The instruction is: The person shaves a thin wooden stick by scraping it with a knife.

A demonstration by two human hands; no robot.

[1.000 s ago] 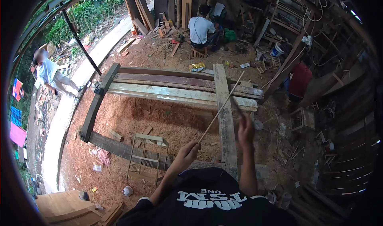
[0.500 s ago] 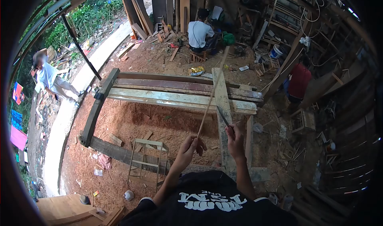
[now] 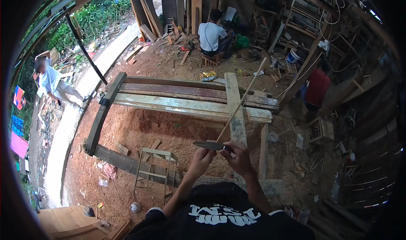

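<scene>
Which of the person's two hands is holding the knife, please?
The right hand holds the knife by its handle, with the blade pointing leftward; the left hand instead grips the long thin stick near its lower end.

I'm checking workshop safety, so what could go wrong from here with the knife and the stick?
The knife has its blade very close to the left hand, so a slip by the right hand could cut it. The thin stick is held only near its lower end, so its long free part may swing or twist under the blade. If lowered, that part might also knock the wooden plank ahead.
</scene>
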